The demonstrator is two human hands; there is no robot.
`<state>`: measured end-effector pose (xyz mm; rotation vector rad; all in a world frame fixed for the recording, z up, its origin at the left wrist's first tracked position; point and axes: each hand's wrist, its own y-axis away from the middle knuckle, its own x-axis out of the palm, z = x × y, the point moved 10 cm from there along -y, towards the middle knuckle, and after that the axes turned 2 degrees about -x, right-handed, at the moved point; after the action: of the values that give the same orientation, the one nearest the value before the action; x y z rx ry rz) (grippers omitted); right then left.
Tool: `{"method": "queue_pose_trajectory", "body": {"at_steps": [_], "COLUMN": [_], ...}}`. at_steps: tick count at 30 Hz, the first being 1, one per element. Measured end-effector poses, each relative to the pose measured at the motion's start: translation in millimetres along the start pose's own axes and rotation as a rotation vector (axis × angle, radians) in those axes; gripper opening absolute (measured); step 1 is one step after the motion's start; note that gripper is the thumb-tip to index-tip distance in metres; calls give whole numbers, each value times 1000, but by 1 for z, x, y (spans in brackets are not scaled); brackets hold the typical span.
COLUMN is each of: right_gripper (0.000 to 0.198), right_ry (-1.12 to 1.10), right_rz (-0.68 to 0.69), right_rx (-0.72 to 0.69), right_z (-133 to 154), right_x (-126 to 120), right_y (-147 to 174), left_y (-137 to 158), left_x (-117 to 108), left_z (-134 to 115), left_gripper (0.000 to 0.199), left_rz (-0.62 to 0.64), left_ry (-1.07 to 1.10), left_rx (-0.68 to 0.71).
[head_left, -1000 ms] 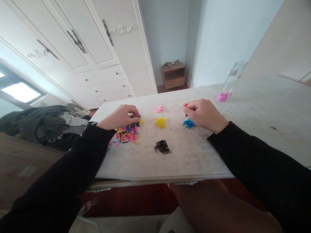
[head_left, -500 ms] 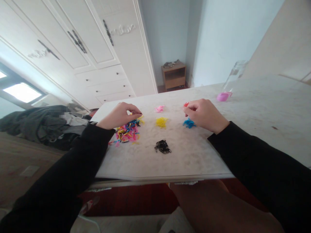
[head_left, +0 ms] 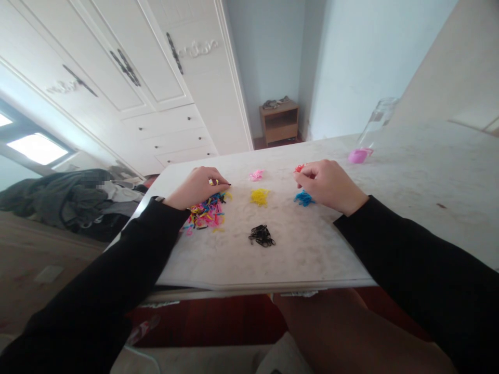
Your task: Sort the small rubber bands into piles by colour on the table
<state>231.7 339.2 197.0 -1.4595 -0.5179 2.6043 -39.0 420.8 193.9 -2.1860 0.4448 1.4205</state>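
My left hand (head_left: 198, 187) is over the back of a mixed heap of small coloured rubber bands (head_left: 205, 214), thumb and forefinger pinched together. A tiny dark bit, seemingly a black rubber band (head_left: 230, 185), shows at those fingertips. My right hand (head_left: 325, 184) has its fingers curled closed beside a small red pile of rubber bands (head_left: 299, 169); what they hold, if anything, is hidden. Just below that hand lies a blue pile (head_left: 303, 198). Between my hands sit a pink pile (head_left: 257, 175) and a yellow pile (head_left: 259, 197), with a black pile (head_left: 261, 236) nearer me.
The pale table (head_left: 307, 254) has its front edge close to my body. A clear bottle (head_left: 374, 124) with a pink part at its base (head_left: 359, 156) stands at the back right. Dark clothing (head_left: 58, 202) is heaped beyond the left side. White wardrobes (head_left: 156, 78) and a small wooden cabinet (head_left: 279, 122) stand behind.
My left hand has shifted slightly to the right, still pinched. My right hand stays where it was by the red pile, and the sorted piles look the same.
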Motion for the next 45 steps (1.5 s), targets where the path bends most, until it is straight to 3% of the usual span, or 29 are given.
{"method": "queue_pose_trajectory", "body": {"at_steps": [11, 14, 19, 27, 36, 45], "right_gripper": [36, 36, 36, 35, 37, 35], "right_ry": [12, 19, 29, 24, 36, 44], "right_rz": [15, 17, 11, 20, 25, 52], "right_rx": [-5, -6, -22, -23, -31, -8], "right_z": [1, 0, 2, 4, 6, 5], "right_x": [2, 2, 2, 3, 3, 5], "right_y": [0, 0, 0, 0, 0, 0], "left_y": [-2, -2, 5, 15, 14, 17], "left_x": [10, 5, -8, 21, 24, 17], "left_z": [4, -3, -32, -87, -85, -89], "left_gripper": [17, 14, 12, 10, 11, 13], "left_rz": [31, -41, -209, -123, -137, -170], "left_ry": [-115, -82, 81, 208, 335, 331], "left_rx": [-46, -19, 71, 278, 253, 259]}}
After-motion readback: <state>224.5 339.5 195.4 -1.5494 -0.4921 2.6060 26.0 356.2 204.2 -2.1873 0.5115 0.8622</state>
